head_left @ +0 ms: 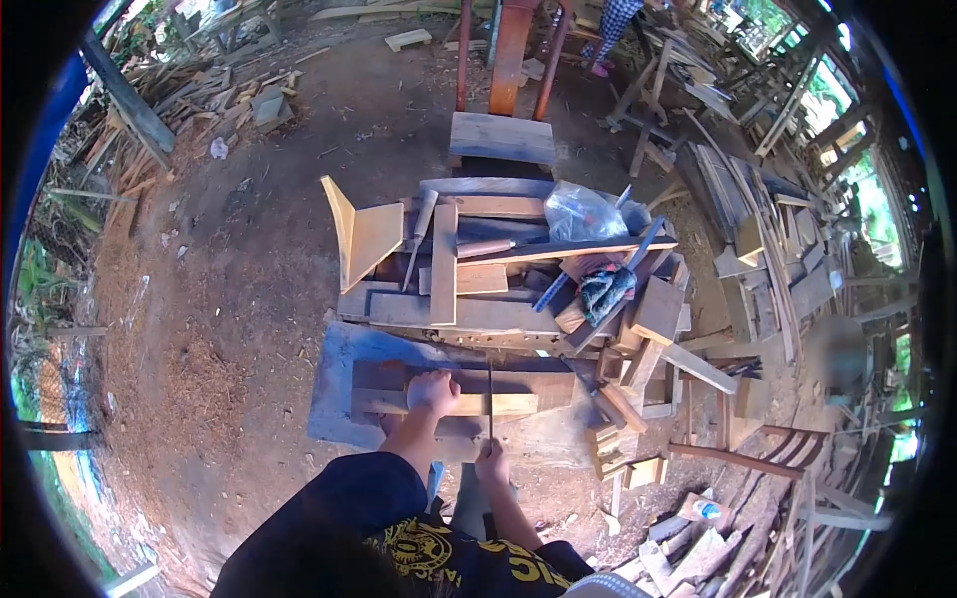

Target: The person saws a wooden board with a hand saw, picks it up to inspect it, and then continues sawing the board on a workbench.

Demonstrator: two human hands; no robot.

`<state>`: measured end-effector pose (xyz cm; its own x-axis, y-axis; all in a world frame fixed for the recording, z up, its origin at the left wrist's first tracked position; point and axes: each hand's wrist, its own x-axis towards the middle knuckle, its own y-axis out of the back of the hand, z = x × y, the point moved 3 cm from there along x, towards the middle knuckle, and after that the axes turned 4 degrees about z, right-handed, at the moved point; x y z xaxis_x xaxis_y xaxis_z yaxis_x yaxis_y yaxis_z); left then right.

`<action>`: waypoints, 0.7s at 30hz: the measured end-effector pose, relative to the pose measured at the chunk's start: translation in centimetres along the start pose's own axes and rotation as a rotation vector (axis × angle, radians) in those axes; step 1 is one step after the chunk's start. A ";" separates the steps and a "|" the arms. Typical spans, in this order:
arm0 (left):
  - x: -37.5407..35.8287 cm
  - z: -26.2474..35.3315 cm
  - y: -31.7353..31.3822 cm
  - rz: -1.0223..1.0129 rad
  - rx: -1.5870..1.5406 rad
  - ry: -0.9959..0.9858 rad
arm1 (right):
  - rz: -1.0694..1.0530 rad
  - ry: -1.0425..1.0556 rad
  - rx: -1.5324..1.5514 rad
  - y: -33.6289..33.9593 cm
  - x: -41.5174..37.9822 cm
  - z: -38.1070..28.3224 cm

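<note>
My left hand (pixel 435 393) is closed over a pale wooden strip (pixel 513 404), on a low work surface in front of me. The strip lies along a darker board (pixel 538 385). In my right hand (pixel 491 464) is the near end of a handsaw (pixel 490 404), its grip hidden by the fingers. Seen edge-on as a thin dark line, the blade crosses the strip to the right of my left hand. Whether its teeth are in the wood cannot be made out. A bluish panel (pixel 332 384) lies under the boards at the left.
Beyond the strip, the bench holds a wooden mallet-like tool (pixel 423 219), a chisel-like tool with a brown handle (pixel 485 248), a plastic bag (pixel 583 212) and a patterned cloth (pixel 605 292). A wooden frame (pixel 788 448) stands right. Another person's leg (pixel 606 35) shows at the back.
</note>
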<state>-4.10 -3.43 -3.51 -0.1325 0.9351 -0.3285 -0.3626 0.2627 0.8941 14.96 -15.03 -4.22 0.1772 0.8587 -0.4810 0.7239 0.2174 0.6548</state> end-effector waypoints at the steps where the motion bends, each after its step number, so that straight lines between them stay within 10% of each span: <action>1: -0.1 0.2 0.4 -0.004 -0.003 0.004 | -0.007 0.006 -0.003 0.4 -1.2 0.3; 21: 0.2 0.2 0.8 -0.004 0.008 -0.008 | -0.027 0.029 0.078 0.7 -4.4 4.1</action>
<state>-4.21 -3.03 -2.78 -0.1231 0.9360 -0.3299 -0.3561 0.2686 0.8950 17.40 -20.56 -4.06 0.1389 0.8662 -0.4800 0.7778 0.2046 0.5943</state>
